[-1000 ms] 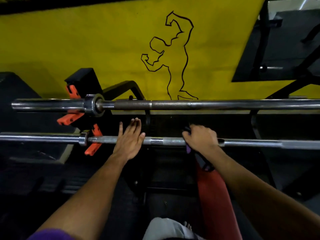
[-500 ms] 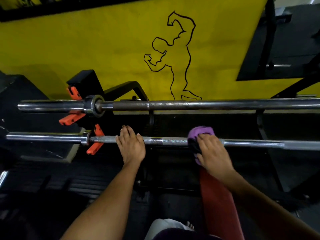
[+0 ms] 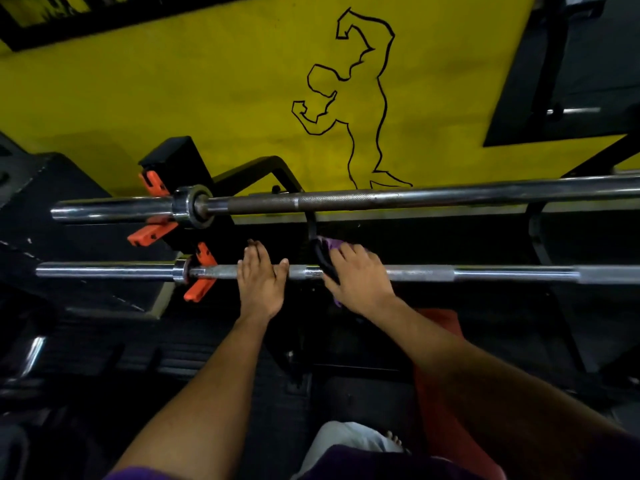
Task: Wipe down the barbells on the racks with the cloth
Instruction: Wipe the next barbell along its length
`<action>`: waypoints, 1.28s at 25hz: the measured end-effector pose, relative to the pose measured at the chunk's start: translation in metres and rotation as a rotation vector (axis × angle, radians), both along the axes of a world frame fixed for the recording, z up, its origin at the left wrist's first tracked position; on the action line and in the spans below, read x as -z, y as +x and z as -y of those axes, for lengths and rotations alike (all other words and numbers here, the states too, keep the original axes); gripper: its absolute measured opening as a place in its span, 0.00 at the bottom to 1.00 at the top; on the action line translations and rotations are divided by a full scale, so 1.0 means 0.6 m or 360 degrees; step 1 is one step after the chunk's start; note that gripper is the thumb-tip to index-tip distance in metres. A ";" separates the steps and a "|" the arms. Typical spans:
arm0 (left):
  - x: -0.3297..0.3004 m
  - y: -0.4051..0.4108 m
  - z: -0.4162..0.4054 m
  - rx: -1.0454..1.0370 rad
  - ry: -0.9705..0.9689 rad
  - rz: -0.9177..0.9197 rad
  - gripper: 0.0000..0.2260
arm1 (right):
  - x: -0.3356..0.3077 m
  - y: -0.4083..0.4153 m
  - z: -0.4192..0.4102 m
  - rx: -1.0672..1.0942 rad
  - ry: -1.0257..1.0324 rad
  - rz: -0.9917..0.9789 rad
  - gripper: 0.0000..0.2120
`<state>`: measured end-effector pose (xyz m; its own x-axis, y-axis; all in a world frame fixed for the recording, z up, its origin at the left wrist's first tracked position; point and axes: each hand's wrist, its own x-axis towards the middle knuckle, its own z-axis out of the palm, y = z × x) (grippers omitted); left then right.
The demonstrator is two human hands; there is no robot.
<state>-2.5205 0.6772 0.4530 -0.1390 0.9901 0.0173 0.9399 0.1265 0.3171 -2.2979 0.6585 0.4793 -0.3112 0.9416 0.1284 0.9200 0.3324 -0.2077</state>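
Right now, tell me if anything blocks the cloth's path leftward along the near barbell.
Yes: the left hand rests on the near barbell, just left of the cloth under the right hand.

Glossy metal barbell (image 3: 485, 274) with rough knurling; soft purple cloth (image 3: 327, 244).
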 end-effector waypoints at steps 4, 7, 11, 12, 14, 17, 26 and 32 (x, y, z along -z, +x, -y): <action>0.000 0.014 -0.001 -0.0366 0.0073 0.0110 0.37 | 0.040 0.074 0.046 -0.0155 0.0193 0.0039 0.31; -0.003 0.028 -0.014 -0.0500 0.0101 0.0127 0.33 | 0.050 0.166 0.076 0.0099 0.0370 -0.0085 0.27; 0.015 0.011 -0.022 -0.0327 0.0153 -0.0095 0.27 | 0.011 0.238 0.058 0.0443 0.0211 -0.0160 0.15; 0.018 0.003 -0.023 -0.0254 0.0125 -0.0146 0.27 | -0.003 0.232 0.039 0.0599 0.0025 -0.0209 0.17; 0.014 -0.009 -0.027 -0.0181 0.0053 -0.0204 0.27 | -0.025 0.203 -0.009 0.0827 -0.0388 -0.0343 0.22; 0.007 -0.016 -0.029 -0.0120 -0.0011 -0.0191 0.27 | -0.044 0.131 -0.051 0.0624 -0.0714 -0.0211 0.28; -0.007 -0.032 -0.025 0.0004 -0.0083 -0.0155 0.27 | 0.029 0.036 0.026 -0.0226 0.0191 -0.0409 0.27; -0.016 -0.041 -0.032 0.0079 -0.0193 -0.0185 0.28 | 0.054 0.084 0.130 0.0142 -0.0085 -0.1225 0.21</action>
